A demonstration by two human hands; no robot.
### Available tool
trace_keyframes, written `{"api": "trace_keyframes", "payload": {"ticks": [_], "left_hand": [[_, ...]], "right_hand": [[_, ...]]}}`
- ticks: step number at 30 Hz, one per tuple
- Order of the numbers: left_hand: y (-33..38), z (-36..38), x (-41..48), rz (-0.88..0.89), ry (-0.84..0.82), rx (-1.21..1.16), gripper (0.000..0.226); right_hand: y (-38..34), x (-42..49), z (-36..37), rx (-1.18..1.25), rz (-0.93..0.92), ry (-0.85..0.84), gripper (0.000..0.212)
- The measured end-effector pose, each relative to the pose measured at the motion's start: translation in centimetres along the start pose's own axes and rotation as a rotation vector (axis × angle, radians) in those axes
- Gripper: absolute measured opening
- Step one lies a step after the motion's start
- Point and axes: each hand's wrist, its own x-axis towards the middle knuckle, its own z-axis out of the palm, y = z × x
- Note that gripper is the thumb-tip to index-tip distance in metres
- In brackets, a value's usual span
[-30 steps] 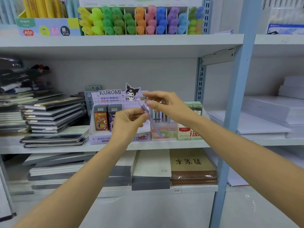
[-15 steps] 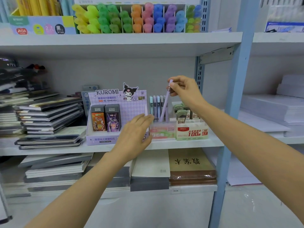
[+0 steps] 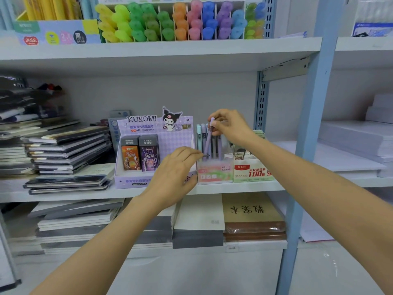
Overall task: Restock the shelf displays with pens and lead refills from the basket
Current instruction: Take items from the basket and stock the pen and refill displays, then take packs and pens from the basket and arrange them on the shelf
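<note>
My right hand (image 3: pixel 229 126) pinches the top of a purple pen (image 3: pixel 209 138) that stands tilted in the pink Fruit Soda pen box (image 3: pixel 214 173) on the middle shelf (image 3: pixel 244 188), among other upright pens (image 3: pixel 202 137). My left hand (image 3: pixel 174 169) rests with straight fingers against the left side of that box, in front of the purple Kuromi lead refill display (image 3: pixel 148 133). Two refill packs (image 3: pixel 139 155) stand in the Kuromi display. A green-and-white refill box (image 3: pixel 253 171) sits to the right of the pen box. The basket is out of view.
Stacked notebooks (image 3: pixel 66 150) fill the shelf's left side. Coloured highlighters (image 3: pixel 174 22) line the shelf above. Paper reams (image 3: pixel 357 143) lie beyond the blue upright post (image 3: pixel 306 145). Pads and a brown book (image 3: pixel 253 218) lie on the shelf below.
My right hand has lowered the purple pen deeper into the pen box. My left hand let go of the pen a second ago and now rests against the box.
</note>
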Motion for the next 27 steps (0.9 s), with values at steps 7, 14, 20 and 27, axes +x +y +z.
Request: {"api": "trace_keyframes", "payload": {"ticks": [7, 14, 20, 27], "left_hand": [[-0.4, 0.9, -0.4, -0.048, -0.074, 0.0, 0.067], [-0.3, 1.0, -0.3, -0.04, -0.045, -0.003, 0.066], [-0.2, 1.1, -0.1, -0.06, -0.053, -0.028, 0.068], [0.7, 1.6, -2.2, -0.061, 0.034, -0.037, 0.057]], "right_hand": [[0.4, 0.3, -0.8, -0.001, 0.008, -0.089, 0.016], [0.9, 0.8, 0.1, -0.097, -0.035, 0.021, 0.012], [1.3, 1.4, 1.0, -0.392, -0.078, 0.023, 0.017], [-0.5, -2.8, 0.5, -0.303, -0.235, 0.149, 0.018]]}}
